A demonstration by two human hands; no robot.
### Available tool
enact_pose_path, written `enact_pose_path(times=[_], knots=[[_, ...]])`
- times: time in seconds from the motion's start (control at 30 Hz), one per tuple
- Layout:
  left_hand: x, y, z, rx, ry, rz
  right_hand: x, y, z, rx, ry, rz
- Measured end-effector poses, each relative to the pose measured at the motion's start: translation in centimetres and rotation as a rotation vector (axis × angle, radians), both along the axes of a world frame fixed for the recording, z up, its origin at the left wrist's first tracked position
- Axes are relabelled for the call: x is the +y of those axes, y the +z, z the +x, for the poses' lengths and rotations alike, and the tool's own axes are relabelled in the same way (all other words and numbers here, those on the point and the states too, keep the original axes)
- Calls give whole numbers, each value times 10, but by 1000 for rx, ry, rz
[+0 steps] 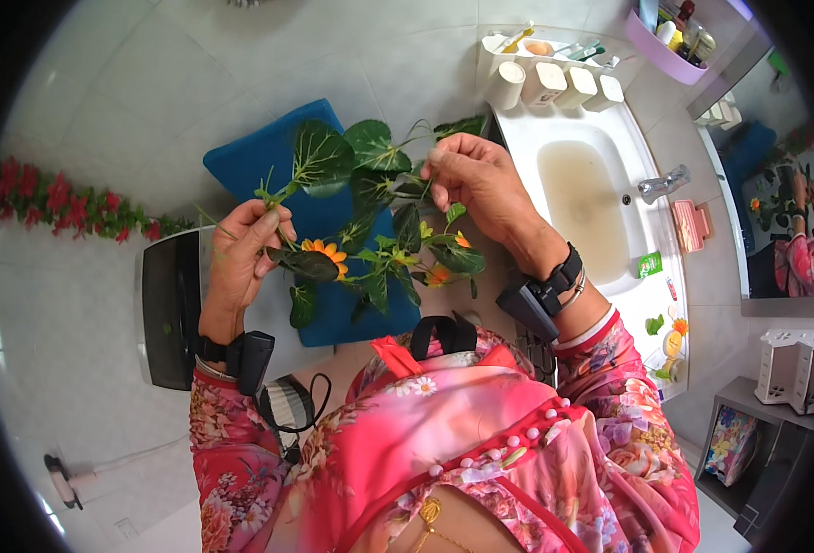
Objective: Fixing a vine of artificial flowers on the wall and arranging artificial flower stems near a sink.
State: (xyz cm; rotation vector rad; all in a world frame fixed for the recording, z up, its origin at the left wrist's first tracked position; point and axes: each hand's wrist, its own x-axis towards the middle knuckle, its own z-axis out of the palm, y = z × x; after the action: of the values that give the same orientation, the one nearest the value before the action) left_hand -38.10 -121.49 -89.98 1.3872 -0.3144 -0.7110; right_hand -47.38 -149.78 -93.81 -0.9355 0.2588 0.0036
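Observation:
A leafy vine garland point(324, 158), with large dark green leaves and several orange flowers, stretches between my hands in mid-air. My left hand point(244, 249) pinches its stem end at the left, thumb against the fingers. At the upper right, my right hand point(488, 189) has its fingers closed on a dark leaf of the garland. An orange flower point(327, 258) hangs just right of my left hand. Beneath the vine lies a flat blue cloth-like piece point(269, 143), partly hidden by the leaves.
On the right, a white washbasin point(559, 147) holds cloudy brownish water beside a chrome tap point(665, 184). Loose leaves and an orange flower point(680, 326) lie on its ledge. Cups point(545, 85) hang behind it. A washing machine point(175, 304) and a red-flowered garland point(80, 198) are at left.

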Motion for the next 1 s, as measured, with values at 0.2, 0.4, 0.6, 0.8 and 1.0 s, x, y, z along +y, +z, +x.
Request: enact_pose_path(times=[0.2,0.4,0.6,0.8,1.0], knots=[[33,20,27,-105,286,-30,-38,-45,-2,35,-146,87],[77,62,60,-264,433,-78,-58,-113,-26,277,-299,287],[119,87,77,-394,610,-90,-64,-136,-45,367,-478,429],[167,129,104,-497,772,27,-61,-172,-62,512,-461,273],[173,189,139,-650,1023,-64,-54,-192,-76,582,-453,194]])
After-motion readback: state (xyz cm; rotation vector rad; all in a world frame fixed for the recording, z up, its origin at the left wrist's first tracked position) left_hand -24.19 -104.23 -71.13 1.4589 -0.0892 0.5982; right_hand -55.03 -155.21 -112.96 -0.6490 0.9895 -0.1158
